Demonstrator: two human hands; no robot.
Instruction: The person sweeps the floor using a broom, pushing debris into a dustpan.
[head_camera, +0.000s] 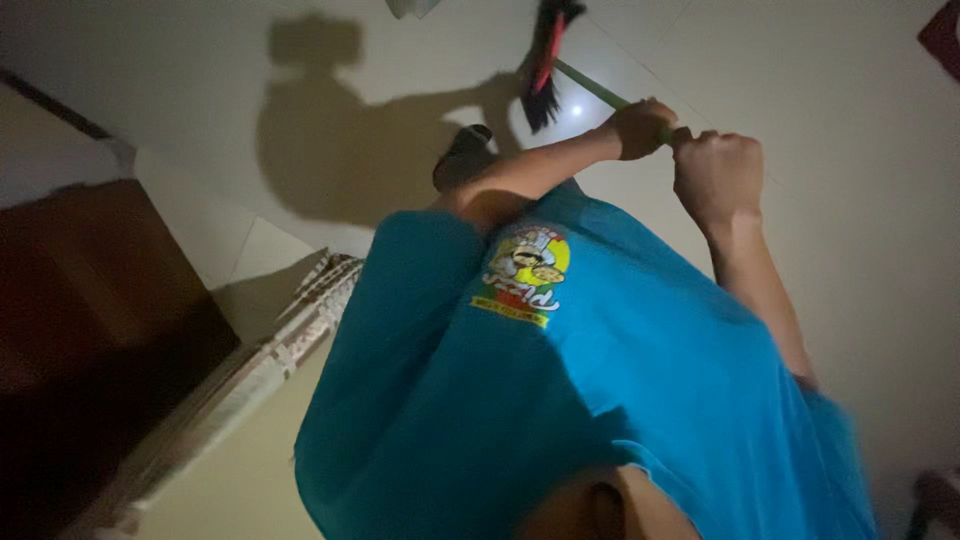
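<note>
gripping a broom in dim light

looking down from the head camera, much is dark: the brown furniture (90, 330) at 9 o'clock is barely readable, and the blue shirt (600, 400) fills the lower half, hiding the legs. the broom (548, 62) is blurred and cut off at 12 o'clock. its green handle (598, 92) runs from the bristles toward 4 o'clock into the left hand (640, 127), then the right hand (718, 172) just beside it at 3 o'clock. both fists are curled tight around the handle. the bristles look black with a red streak, over pale floor tiles (820, 90). a dark foot (462, 155) shows at 11 o'clock.
</note>
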